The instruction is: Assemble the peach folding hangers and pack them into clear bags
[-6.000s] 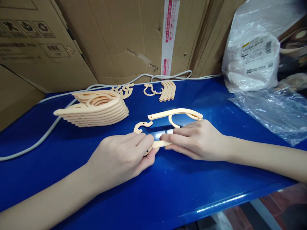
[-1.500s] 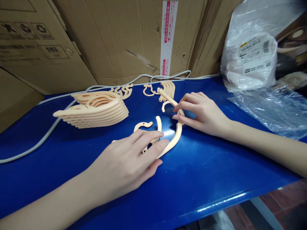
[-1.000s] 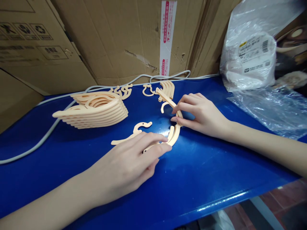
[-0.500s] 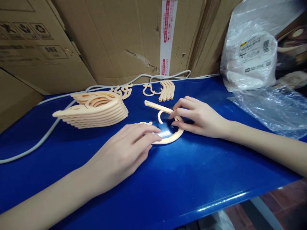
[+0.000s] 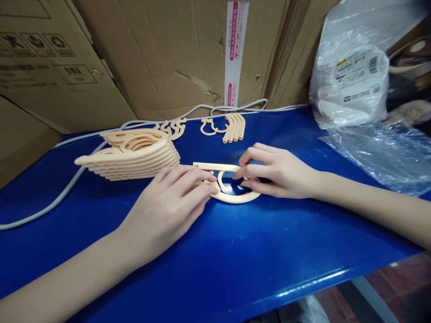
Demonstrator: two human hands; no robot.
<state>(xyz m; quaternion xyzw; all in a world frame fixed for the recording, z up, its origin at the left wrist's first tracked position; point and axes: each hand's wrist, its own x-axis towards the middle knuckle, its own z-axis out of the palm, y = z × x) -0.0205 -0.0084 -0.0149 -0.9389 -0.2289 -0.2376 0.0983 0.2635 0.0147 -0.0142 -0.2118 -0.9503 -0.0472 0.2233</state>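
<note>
Between my hands a cream plastic folding hanger point(image 5: 237, 197) lies on the blue table, its curved arm toward me. A straighter arm point(image 5: 215, 166) runs across its far side, with a curved hook part point(image 5: 221, 181) between the two. My left hand point(image 5: 182, 197) is closed at the hanger's left end, thumb and fingertips on it; they hide part of that end. With bent fingers, my right hand point(image 5: 272, 170) pinches the right end, where the arms meet; the joint is partly covered. Left of them stands a stack of similar folded hangers point(image 5: 134, 157).
Behind lie several loose hooks point(image 5: 177, 128), a loose hook pair point(image 5: 210, 128) and several curved arms point(image 5: 235, 128). A white cable point(image 5: 67, 188) runs along the back and left. Cardboard boxes point(image 5: 168, 58) wall the rear. Plastic-wrapped goods point(image 5: 353, 80) stand at the right.
The straighter arm has swung toward me and left, closer to the curved arm. The hook part has shifted slightly left and nearer. My right hand moved slightly toward me; my left hand shifted a little left.
</note>
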